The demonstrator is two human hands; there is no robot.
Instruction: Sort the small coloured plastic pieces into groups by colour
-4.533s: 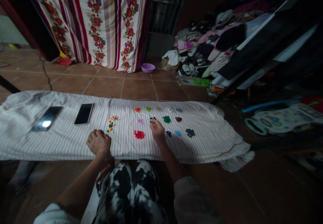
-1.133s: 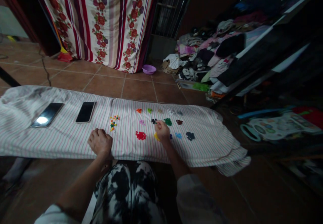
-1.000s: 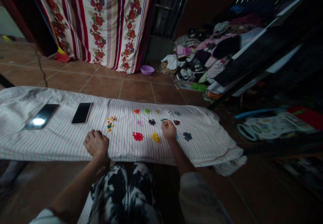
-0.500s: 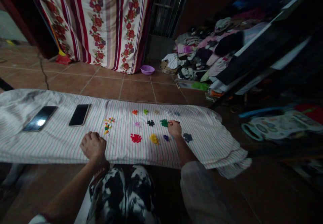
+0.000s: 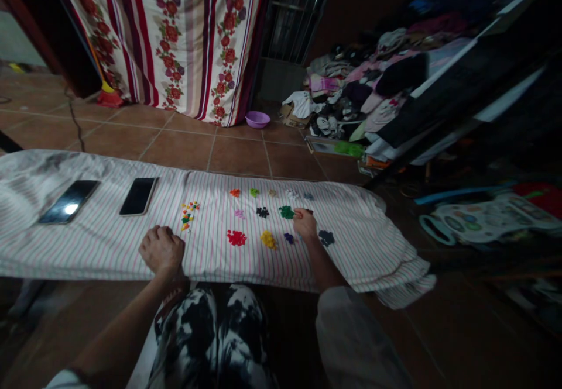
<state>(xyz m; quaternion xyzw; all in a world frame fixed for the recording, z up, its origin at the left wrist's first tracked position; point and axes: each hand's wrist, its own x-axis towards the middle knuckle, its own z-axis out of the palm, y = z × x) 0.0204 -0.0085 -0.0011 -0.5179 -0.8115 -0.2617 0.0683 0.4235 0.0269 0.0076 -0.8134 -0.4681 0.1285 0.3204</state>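
My right hand (image 5: 305,225) is closed in a pinch at the right edge of a dark green pile of small pieces (image 5: 287,212). Whatever is between its fingertips is too small to make out. A dark brownish patch shows just behind its knuckles. My left hand (image 5: 162,250) rests on the striped cloth (image 5: 211,266), fingers curled under and palm hidden. Beyond its fingers lies a loose mixed group of orange, yellow, green and white pieces (image 5: 189,216). Nearest my right wrist are a dark blue pile (image 5: 288,238) and a slate-grey pile (image 5: 326,238).
Red (image 5: 236,238), yellow (image 5: 268,239), black (image 5: 262,212) and pink piles (image 5: 239,213) sit between my hands. Orange, lime, beige, white and grey-blue ones form the far row. Two phones (image 5: 139,196) lie at left. Past the table are a purple basin (image 5: 257,120) and heaped clothes (image 5: 351,85).
The view has shifted very slightly. My right hand stays beside the green pile with its fingers pinched, and my left hand keeps its place on the cloth.
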